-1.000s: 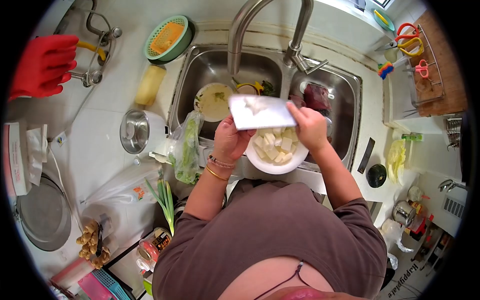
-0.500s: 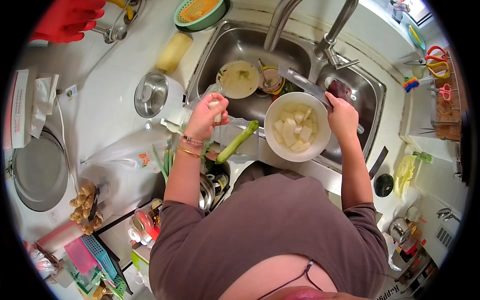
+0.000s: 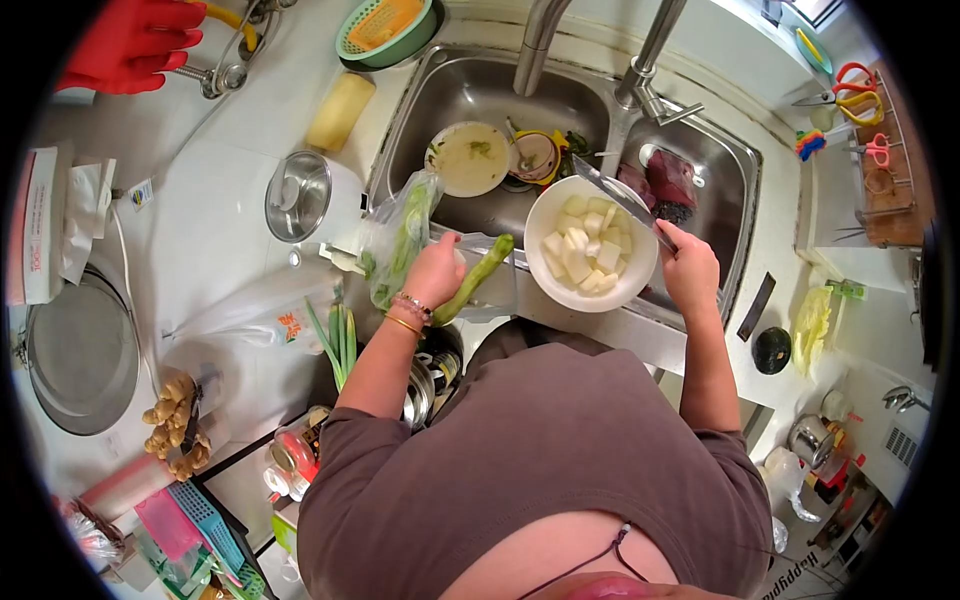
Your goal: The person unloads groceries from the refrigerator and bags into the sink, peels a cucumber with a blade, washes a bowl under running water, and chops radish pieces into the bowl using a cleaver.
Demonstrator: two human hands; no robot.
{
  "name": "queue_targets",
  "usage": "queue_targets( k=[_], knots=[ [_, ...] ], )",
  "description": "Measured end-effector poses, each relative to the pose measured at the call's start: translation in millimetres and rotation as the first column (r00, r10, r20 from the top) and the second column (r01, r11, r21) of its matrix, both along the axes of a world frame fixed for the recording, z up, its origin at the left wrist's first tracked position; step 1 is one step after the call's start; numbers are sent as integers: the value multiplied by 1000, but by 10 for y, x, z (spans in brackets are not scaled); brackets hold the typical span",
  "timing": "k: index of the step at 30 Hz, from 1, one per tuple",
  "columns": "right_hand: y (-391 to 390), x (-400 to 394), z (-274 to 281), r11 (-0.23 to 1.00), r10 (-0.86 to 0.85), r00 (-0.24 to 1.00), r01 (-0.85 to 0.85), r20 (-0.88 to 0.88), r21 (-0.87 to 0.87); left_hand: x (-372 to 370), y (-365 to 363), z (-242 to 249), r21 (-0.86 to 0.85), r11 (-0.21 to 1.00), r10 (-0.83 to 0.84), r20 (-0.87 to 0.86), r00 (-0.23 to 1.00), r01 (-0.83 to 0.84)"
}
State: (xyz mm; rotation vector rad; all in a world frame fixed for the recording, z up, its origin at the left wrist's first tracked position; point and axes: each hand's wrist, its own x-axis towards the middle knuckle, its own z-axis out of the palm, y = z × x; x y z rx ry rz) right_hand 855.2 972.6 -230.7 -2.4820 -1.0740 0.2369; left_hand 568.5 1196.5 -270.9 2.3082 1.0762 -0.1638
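My right hand point(image 3: 690, 265) grips the handle of a kitchen knife point(image 3: 617, 193), its blade slanting over the far rim of a white bowl point(image 3: 541, 283). Inside that bowl are pale cut chunks point(image 3: 582, 250) of a vegetable. My left hand point(image 3: 437, 270) is closed left of the bowl; what it holds, if anything, is hidden. Beside its fingers lies a long green vegetable point(image 3: 483, 275), its lower end next to my wrist. A clear plastic bag of greens point(image 3: 403, 235) is just beyond the left hand.
In the double sink point(image 3: 560, 90), a bowl of cloudy liquid point(image 3: 468, 160) sits left, dark red meat point(image 3: 670, 180) right. A lidded white pot point(image 3: 310, 195) and a yellowish block point(image 3: 341, 112) stand on the left counter. Ginger point(image 3: 178, 420) lies lower left, a dark green squash point(image 3: 772, 350) right.
My left hand has moved down toward me, away from the bag, and the whitish piece in its fingers no longer shows. The knife has dropped lower over the bowl's rim.
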Motion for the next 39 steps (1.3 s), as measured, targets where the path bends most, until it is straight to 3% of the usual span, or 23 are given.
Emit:
queue_targets(
  k=[4,7,12,16,22,25,28,30,31,34,37,39],
  knots=[
    [-47,-39,24,1000,2,1000,-2,10,-5,-81,1,-144,54,992,-120,116,986,114],
    [-73,-76,46,1000,16,1000,-16,23,0,-95,22,-239,112,993,-72,217,973,48],
    [-82,-115,66,999,36,999,-35,24,-11,-129,93,-251,-235,967,160,238,958,-103],
    [-86,-125,28,998,67,996,-66,52,-15,-224,225,-252,-504,850,263,150,953,-155],
    [-61,-132,11,996,84,995,-83,51,-24,-278,274,-272,-717,666,475,194,858,-206],
    [-61,-132,9,995,98,992,-98,76,-2,-353,330,-344,-779,605,475,188,860,-164],
    [-98,-98,20,994,105,985,-109,140,22,-280,288,-274,-525,851,161,209,965,-28],
    [-97,-74,58,995,98,978,-99,186,-3,-120,170,24,-217,975,-17,123,992,44],
    [-114,-35,41,995,100,964,-102,248,-2,-10,115,159,-53,994,-95,62,994,99],
    [-148,30,71,999,29,957,-38,287,27,380,-55,283,178,975,-180,279,943,133],
    [-197,54,91,994,-46,968,20,247,109,892,-308,276,114,921,-388,359,849,373],
    [-254,57,108,989,-78,972,48,222,139,1147,-485,186,185,865,-501,279,819,466]
  ],
)
